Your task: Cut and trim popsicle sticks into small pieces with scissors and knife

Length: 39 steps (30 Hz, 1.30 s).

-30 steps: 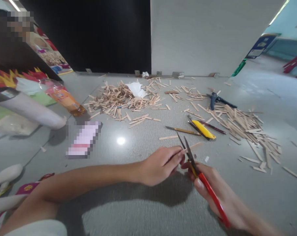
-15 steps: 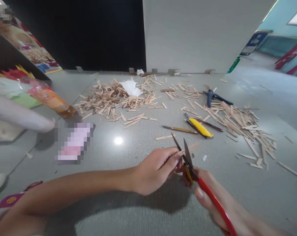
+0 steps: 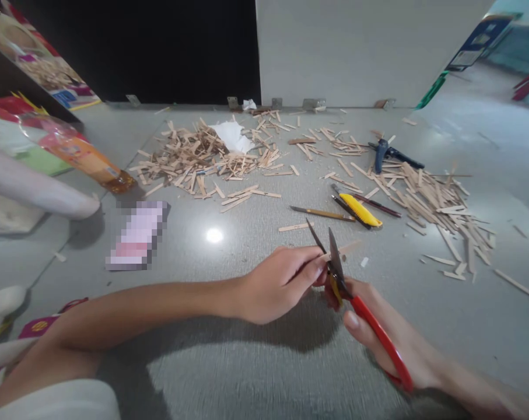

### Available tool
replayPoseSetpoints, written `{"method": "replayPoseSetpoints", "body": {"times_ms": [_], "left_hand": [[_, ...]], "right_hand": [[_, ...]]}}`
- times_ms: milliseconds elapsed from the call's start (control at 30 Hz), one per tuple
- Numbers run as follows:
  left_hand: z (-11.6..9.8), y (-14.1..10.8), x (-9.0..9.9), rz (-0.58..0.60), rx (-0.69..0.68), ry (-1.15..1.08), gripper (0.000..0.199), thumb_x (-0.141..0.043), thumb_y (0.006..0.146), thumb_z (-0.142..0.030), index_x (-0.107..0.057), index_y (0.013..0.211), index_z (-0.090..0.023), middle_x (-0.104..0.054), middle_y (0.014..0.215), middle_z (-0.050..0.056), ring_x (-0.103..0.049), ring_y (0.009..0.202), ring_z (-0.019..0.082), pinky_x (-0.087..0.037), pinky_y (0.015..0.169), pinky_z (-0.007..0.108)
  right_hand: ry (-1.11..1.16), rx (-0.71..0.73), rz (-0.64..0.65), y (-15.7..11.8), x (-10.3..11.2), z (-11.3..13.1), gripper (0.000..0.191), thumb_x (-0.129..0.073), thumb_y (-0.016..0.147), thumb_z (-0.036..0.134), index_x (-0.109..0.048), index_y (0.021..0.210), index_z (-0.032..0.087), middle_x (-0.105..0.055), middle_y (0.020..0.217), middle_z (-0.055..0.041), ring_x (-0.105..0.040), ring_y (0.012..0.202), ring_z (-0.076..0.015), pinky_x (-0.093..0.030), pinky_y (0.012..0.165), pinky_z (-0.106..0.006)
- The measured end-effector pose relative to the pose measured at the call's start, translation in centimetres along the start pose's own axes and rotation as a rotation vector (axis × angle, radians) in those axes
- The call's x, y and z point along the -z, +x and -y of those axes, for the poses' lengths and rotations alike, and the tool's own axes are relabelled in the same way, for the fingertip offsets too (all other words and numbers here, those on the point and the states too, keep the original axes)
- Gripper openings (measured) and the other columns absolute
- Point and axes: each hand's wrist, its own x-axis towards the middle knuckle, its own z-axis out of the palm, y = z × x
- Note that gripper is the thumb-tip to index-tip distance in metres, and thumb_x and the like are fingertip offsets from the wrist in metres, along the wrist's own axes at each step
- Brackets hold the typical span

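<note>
Grey floor (image 3: 229,373) lay beneath the right hand (image 3: 386,326), curled round red-handled scissors (image 3: 373,322), and the left hand (image 3: 273,289), pinching a wooden stick (image 3: 347,248) that ran between the parted blades (image 3: 335,258), so close that a slip could nick a fingertip (image 3: 318,263).

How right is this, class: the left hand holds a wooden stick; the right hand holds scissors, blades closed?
Wrong on the blades: the head view shows them open. The left hand does hold a wooden stick and the right hand scissors.
</note>
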Motion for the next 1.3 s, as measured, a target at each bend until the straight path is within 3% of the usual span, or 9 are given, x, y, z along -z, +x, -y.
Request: {"method": "replayPoseSetpoints", "body": {"times_ms": [200,433,600,767,900,1300], "left_hand": [[0.11,0.04,0.18,0.005,-0.032,0.0,0.037,-0.037,0.113,-0.036,-0.053,0.083,-0.021,-0.05,0.064,-0.005,-0.045,0.056,0.011,-0.036,0.056,0.024],[0.07,-0.02,0.09,0.073,0.032,-0.184,0.037,-0.038,0.114,-0.039,-0.053,0.085,-0.02,-0.047,0.064,-0.006,-0.043,0.056,0.011,-0.036,0.054,0.023],[0.04,0.08,0.17,0.057,0.003,-0.116,0.038,-0.038,0.114,-0.037,-0.054,0.084,-0.02,-0.049,0.064,-0.006,-0.044,0.056,0.011,-0.036,0.055,0.023],[0.2,0.0,0.29,0.041,-0.022,-0.064,0.04,-0.038,0.114,-0.04,-0.058,0.086,-0.019,-0.047,0.063,-0.006,-0.043,0.054,0.01,-0.034,0.053,0.023],[0.21,-0.16,0.12,0.032,-0.009,-0.063,0.042,-0.039,0.114,-0.044,-0.058,0.086,-0.019,-0.044,0.061,-0.007,-0.04,0.052,0.011,-0.033,0.052,0.022],[0.07,-0.58,-0.44,0.042,0.012,-0.093,0.04,-0.038,0.115,-0.041,-0.055,0.085,-0.02,-0.045,0.061,-0.006,-0.04,0.053,0.011,-0.033,0.051,0.023]], "right_hand": [[0.017,0.024,-0.013,0.14,-0.03,0.16,0.077,-0.04,0.101,0.087,-0.076,0.121,0.021,-0.069,0.079,-0.0068,-0.063,0.066,-0.0258,-0.058,0.062,-0.038],[-0.022,0.054,-0.031,0.02,-0.04,0.17,0.072,-0.04,0.101,0.087,-0.071,0.095,0.022,-0.068,0.078,-0.0066,-0.06,0.067,-0.0237,-0.054,0.061,-0.035],[-0.001,0.076,-0.03,0.26,-0.05,0.26,0.07,-0.041,0.102,0.085,-0.072,0.104,0.022,-0.067,0.078,-0.0049,-0.058,0.065,-0.0224,-0.052,0.061,-0.035],[-0.005,0.059,-0.033,0.3,-0.23,0.13,0.068,-0.045,0.102,0.084,-0.07,0.094,0.022,-0.069,0.079,-0.0062,-0.061,0.067,-0.0224,-0.052,0.062,-0.035],[0.005,0.035,-0.039,0.04,-0.34,-0.14,0.068,-0.044,0.103,0.083,-0.073,0.104,0.021,-0.072,0.08,-0.0062,-0.064,0.068,-0.0235,-0.052,0.064,-0.035],[0.028,-0.077,-0.022,0.2,-0.6,0.46,0.05,-0.049,0.106,0.065,-0.061,0.081,0.023,-0.057,0.069,-0.0007,-0.046,0.059,-0.0173,-0.043,0.055,-0.03]]}}
